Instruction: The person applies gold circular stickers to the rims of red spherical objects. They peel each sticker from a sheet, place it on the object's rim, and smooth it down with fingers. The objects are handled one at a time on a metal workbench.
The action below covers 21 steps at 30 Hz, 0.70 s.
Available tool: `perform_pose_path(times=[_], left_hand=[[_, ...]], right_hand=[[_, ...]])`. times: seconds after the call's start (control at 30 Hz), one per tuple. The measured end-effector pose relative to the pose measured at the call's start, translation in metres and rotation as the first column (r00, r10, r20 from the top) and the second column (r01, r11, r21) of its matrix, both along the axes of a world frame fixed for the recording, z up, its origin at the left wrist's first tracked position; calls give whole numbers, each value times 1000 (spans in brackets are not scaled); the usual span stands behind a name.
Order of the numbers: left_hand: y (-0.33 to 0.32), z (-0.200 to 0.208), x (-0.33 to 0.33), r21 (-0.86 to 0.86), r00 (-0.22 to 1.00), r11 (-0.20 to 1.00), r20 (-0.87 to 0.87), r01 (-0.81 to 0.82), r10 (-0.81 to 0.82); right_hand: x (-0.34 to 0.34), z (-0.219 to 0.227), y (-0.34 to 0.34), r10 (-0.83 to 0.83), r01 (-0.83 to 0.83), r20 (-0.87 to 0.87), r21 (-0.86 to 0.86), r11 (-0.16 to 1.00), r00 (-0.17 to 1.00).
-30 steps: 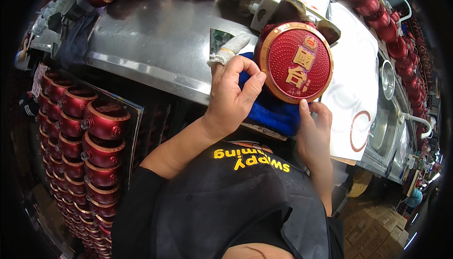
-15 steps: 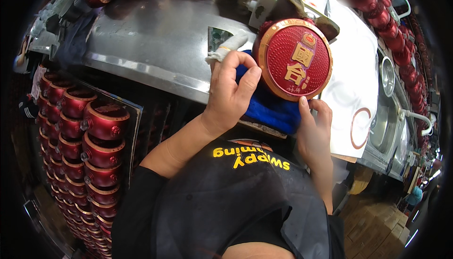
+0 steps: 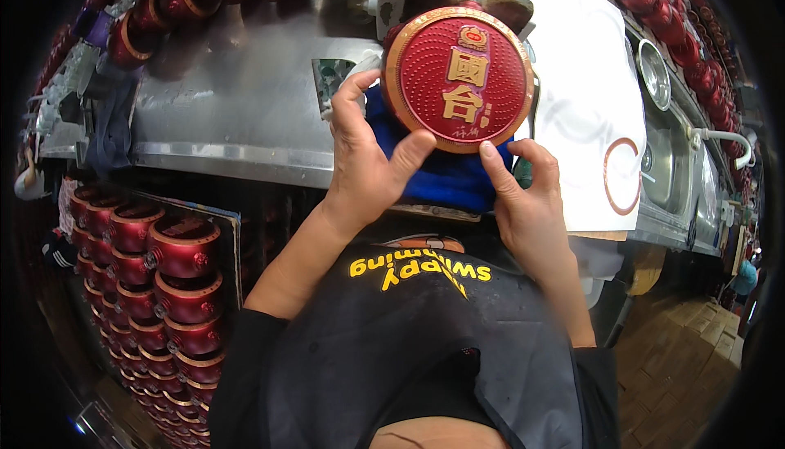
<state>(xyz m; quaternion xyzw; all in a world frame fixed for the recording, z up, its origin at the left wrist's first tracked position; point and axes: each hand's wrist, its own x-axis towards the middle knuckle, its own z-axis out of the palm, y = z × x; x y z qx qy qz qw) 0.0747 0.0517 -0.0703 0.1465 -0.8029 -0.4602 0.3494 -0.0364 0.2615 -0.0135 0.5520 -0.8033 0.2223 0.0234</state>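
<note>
Red drum-shaped bottle (image 3: 459,81) sits btwn L hand (image 3: 360,159) & R hand (image 3: 530,199), just beyond both thumbs at lower rim, neck pointing away, blue cloth (image 3: 448,189) below; fingers spread, unclenched.

Stacked red drum-shaped containers (image 3: 186,249) at lower left, steel sink (image 3: 672,189) at right, pale tap (image 3: 724,136), metal bowl (image 3: 652,74)

Both forearms (image 3: 298,265) extend forward, thumbs (image 3: 411,156) apart from bent fingers (image 3: 350,114)
</note>
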Motion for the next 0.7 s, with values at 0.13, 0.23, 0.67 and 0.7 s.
perform_pose_path(times=[0.13,0.23,0.67,0.7], left_hand=[[1,2,1,-107,996,994,85,33,-24],[2,0,0,-74,994,996,104,44,-36],[48,7,39,-792,928,590,323,158,185],[48,5,40,-748,921,656,318,98,224]], right_hand=[[-4,-2,3,-15,15,-12,-8,1000,1000],[-7,-5,4,-56,56,6,-54,997,998],[-17,-16,8,-65,117,243,-206,972,968],[-17,-18,8,-62,123,272,-214,969,960]])
